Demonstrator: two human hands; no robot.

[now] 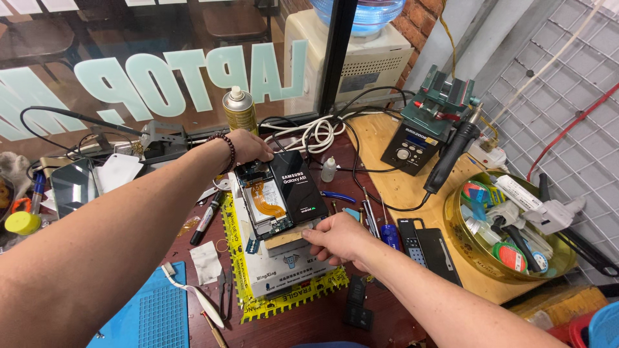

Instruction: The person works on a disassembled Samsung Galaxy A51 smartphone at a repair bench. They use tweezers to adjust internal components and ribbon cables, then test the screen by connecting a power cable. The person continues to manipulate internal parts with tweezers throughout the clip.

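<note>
Right now the opened phone [278,192] lies on a taped white box [287,267] on the tabletop [322,316], long axis running away from the person. The left hand [248,145] rests curled on its far end; the right hand [338,236] pinches its near edge, perhaps gripping a thin pick. Steady pressure and a shallow prying angle would serve best

Both forearms are bare (no sleeves), a dark beaded bracelet [229,149] circling the left wrist.
</note>
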